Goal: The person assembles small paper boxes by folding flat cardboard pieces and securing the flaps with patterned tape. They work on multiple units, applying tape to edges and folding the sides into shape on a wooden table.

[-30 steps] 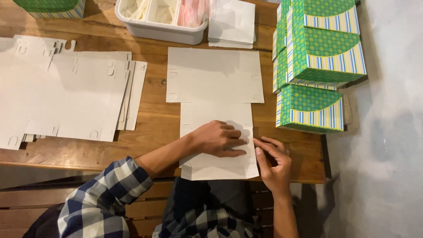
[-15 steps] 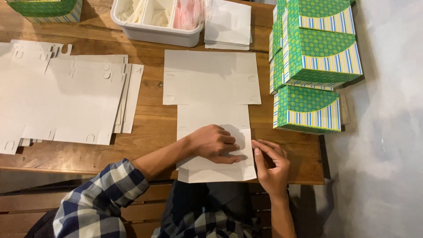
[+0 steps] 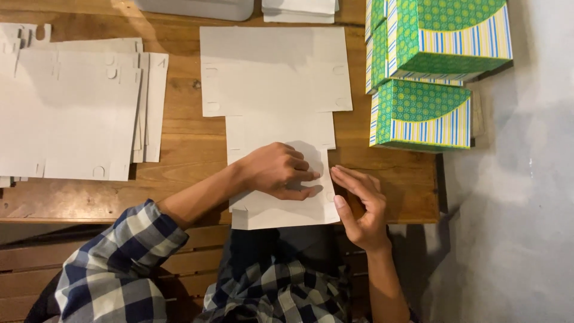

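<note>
On the near edge of the wooden table (image 3: 179,143), we have one flat white box blank (image 3: 275,96) laid out in front of us, its lower panel reaching to the table's front rim. Our left hand (image 3: 278,170) presses flat on that lower panel, fingers loosely spread and gripping nothing. Our right hand (image 3: 359,203) rests along the panel's right edge, fingers straight and together, the fingertips touching the card at the side; whether they are lifting a flap or only lining it up, we cannot tell.

We judge the work on this piece to be at its very start. The blank lies wholly flat: we see no wall raised, no tab tucked and no fold standing. All of the folding and locking of this sheet looks to be ahead of us.

To the left lies a stack of flat white blanks (image 3: 72,113), overlapping one another and well apart from the one in hand, so a good many sheets appear unfolded. To the right, at the table's far corner, stand finished boxes in green with striped bands (image 3: 427,113), piled on each other, the nearest just beside the blank's right side. So part of the batch seems done, and more remains. At the far edge sit a pale tray (image 3: 197,7) and a small pile of white sheets (image 3: 299,9), both partly cut off.
</note>
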